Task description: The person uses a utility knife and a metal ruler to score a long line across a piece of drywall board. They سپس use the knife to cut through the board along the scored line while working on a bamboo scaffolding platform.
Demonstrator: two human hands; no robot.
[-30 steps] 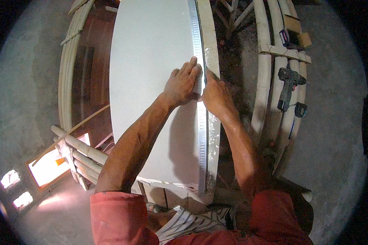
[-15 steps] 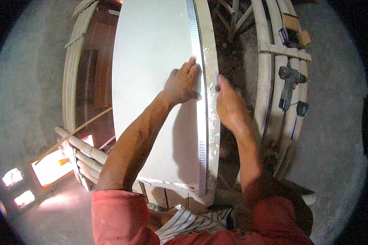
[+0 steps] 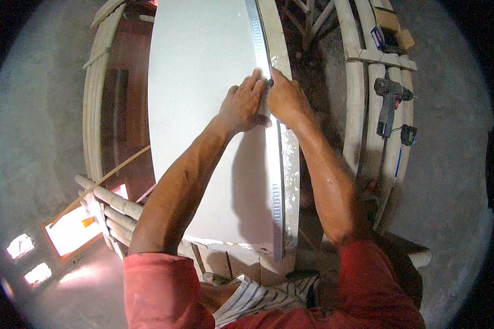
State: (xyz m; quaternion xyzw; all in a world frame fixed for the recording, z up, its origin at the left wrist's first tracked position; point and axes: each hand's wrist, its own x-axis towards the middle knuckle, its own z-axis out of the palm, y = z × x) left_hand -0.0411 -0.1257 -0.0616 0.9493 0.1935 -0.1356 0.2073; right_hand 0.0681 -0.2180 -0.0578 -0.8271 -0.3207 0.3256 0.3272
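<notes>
A large white board (image 3: 197, 109) lies in front of me, with a long perforated metal strip (image 3: 277, 214) along its right side. My left hand (image 3: 246, 103) presses down on the board and the strip's left edge, fingers stretched and thumb spread. Just to its right, my right hand (image 3: 287, 100) is closed at the strip's right edge around a utility knife (image 3: 270, 83). Only a small dark bit of the knife shows; the rest is hidden in the fist. White scraps (image 3: 291, 181) litter the pale margin right of the strip.
Right of the board, a cordless drill (image 3: 388, 104) and its separate dark battery (image 3: 408, 135) lie on bamboo poles (image 3: 354, 109). An opened small box (image 3: 387, 35) sits farther back. More bamboo railing (image 3: 93, 109) stands at the left, with a thin stick (image 3: 104, 178) leaning there.
My right hand has moved left and away from me, from the board's outer margin to the metal strip beside my left hand. The left hand stays on the strip.
</notes>
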